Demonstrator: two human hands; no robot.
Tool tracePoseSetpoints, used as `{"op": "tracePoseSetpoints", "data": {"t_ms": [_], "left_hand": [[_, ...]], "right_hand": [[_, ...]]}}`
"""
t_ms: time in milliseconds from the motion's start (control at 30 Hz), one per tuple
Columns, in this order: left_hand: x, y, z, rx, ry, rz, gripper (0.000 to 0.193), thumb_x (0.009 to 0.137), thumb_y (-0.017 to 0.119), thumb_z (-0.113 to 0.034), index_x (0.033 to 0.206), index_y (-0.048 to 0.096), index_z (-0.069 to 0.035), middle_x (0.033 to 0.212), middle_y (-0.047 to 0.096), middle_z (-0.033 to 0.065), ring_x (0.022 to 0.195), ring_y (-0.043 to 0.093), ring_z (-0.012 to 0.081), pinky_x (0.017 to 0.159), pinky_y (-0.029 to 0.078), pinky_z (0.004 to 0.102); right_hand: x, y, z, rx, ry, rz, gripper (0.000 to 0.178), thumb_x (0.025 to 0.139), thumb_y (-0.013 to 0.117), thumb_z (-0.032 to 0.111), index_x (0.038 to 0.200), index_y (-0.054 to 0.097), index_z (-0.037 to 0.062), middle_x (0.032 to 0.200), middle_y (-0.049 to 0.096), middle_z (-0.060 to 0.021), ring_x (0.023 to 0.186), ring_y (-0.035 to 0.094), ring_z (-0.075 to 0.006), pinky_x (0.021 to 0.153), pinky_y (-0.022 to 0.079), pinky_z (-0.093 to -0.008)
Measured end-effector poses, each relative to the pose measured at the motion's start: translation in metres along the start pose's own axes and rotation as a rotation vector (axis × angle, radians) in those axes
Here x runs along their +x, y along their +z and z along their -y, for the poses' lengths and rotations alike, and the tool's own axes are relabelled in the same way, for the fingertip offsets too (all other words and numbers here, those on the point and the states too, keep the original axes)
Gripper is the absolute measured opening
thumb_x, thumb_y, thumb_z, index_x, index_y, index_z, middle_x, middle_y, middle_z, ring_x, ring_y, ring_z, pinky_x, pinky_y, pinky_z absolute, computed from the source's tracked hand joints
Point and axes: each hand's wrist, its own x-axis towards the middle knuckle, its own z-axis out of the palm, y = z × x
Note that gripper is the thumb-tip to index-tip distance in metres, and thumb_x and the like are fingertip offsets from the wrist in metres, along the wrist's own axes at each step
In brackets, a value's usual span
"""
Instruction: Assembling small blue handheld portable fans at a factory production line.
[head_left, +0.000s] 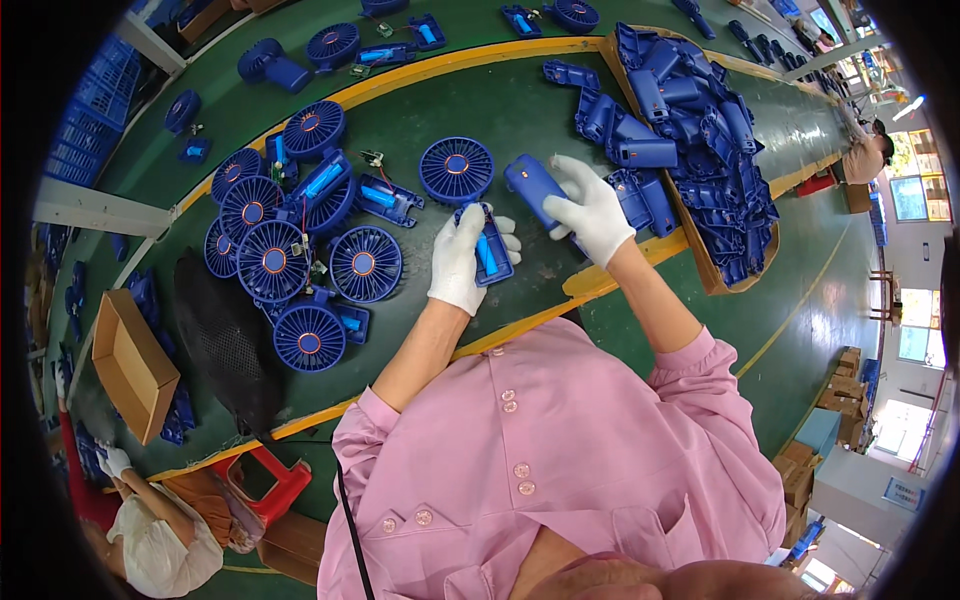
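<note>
Left hand: our left hand (pixel 462 258) in a white glove holds the open fan handle (pixel 487 256), fingers curled around it, with the light blue battery (pixel 485 254) facing up.
Right hand: our right hand (pixel 592 208) grips a blue cover (pixel 533 187) just beside the handle.
Fan head: the round fan head (pixel 456 170) lies on the green table (pixel 500 100), touching the handle's top.
Doing it well: we think the cover should line up flat over the battery and be pressed evenly.
Edges: the yellow edge (pixel 600 280) runs just under our wrists.
Room: fans (pixel 290 240) crowd the left, the box of covers (pixel 690 130) sits close on the right; the middle has a little room.
</note>
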Motion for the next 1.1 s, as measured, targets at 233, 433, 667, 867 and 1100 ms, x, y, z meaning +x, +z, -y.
{"op": "tracePoseSetpoints", "data": {"t_ms": [233,433,667,867,1100], "left_hand": [[0.012,-0.009,0.004,0.064,0.043,0.053,0.025,0.097,0.053,-0.024,0.106,0.057,0.0,0.089,0.064,0.0114,0.073,0.065,0.0189,0.063,0.057,0.0332],[0.017,-0.011,0.011,0.018,0.117,-0.001,0.023,0.098,0.052,-0.019,0.109,0.057,0.0,0.09,0.065,0.0096,0.075,0.064,0.0175,0.067,0.055,0.0299],[0.016,-0.014,0.006,-0.114,0.027,0.108,0.026,0.098,0.053,-0.025,0.112,0.055,-0.003,0.096,0.064,0.0119,0.08,0.065,0.0208,0.07,0.056,0.0366],[0.012,-0.01,0.001,-0.235,-0.013,0.148,0.034,0.099,0.053,-0.033,0.117,0.055,-0.005,0.101,0.064,0.0098,0.088,0.064,0.0211,0.077,0.055,0.0378],[0.011,-0.006,-0.006,-0.299,-0.067,0.119,0.055,0.099,0.039,-0.056,0.124,0.052,-0.009,0.11,0.061,0.0073,0.103,0.06,0.0214,0.091,0.05,0.0397]], "right_hand": [[-0.018,0.021,-0.004,0.231,0.205,0.186,0.057,0.086,0.064,0.018,0.135,0.045,-0.0058,0.11,0.062,-0.0136,0.086,0.063,-0.0156,0.068,0.054,-0.0268],[-0.004,0.022,0.017,-0.249,0.188,0.58,0.06,0.087,0.066,0.024,0.135,0.044,-0.0063,0.101,0.062,-0.0073,0.08,0.061,-0.0128,0.073,0.053,-0.0258],[0.003,0.015,0.02,-0.049,0.344,0.575,0.056,0.086,0.066,0.028,0.132,0.049,0.0009,0.093,0.064,-0.0091,0.079,0.062,-0.0125,0.07,0.053,-0.026],[-0.004,0.018,0.01,-0.416,0.054,0.234,0.081,0.08,0.069,0.042,0.143,0.037,0.0009,0.091,0.067,-0.0197,0.076,0.068,-0.028,0.068,0.054,-0.0345],[-0.028,0.037,0.049,-0.81,-0.14,0.085,0.088,0.074,0.07,0.045,0.144,0.034,0.0041,0.078,0.068,-0.0195,0.07,0.068,-0.0374,0.063,0.054,-0.0434]]}}
